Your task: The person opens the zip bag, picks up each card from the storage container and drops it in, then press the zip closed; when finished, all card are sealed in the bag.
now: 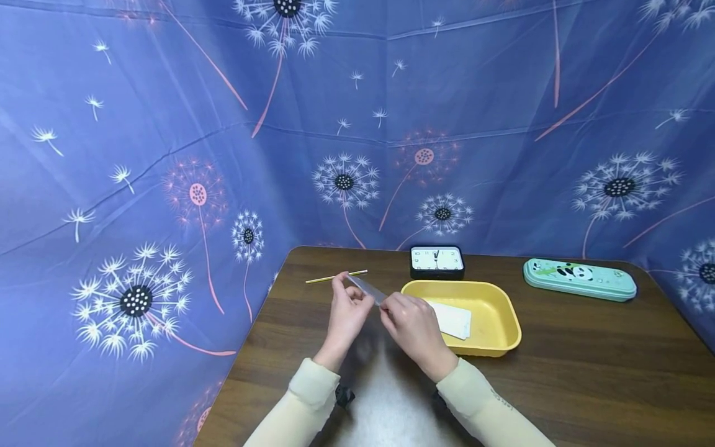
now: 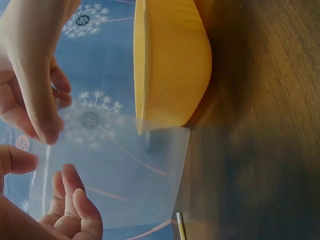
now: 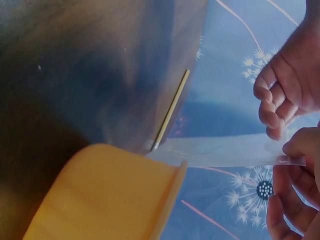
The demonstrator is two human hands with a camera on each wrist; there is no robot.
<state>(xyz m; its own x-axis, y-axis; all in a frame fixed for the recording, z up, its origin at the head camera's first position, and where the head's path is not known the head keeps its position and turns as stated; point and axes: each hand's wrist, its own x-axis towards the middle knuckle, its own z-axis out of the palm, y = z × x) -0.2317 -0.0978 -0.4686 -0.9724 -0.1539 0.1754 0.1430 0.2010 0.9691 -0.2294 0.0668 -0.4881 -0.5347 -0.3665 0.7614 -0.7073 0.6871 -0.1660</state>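
A clear plastic bag (image 2: 135, 170) is stretched between both hands above the table, hanging as a thin see-through sheet. Its upper edge is pinched by the thumb and fingers of my right hand (image 1: 412, 326). My left hand (image 1: 347, 316) holds the same edge near the other end, its remaining fingers curled beside the sheet. In the right wrist view the bag (image 3: 215, 151) appears nearly edge-on. Just right of the right hand stands a yellow tray (image 1: 494, 347) with white cards (image 1: 451, 320) in it. A thin yellow stick like a pencil (image 1: 321, 280) lies beyond the left hand.
Behind the tray stands a black-framed clock (image 1: 437, 262). A mint-green pencil case (image 1: 581, 280) with a panda picture lies at the back right of the brown wooden table (image 1: 586, 385). Blue dandelion-print cloth (image 1: 491, 112) hangs along the back and left.
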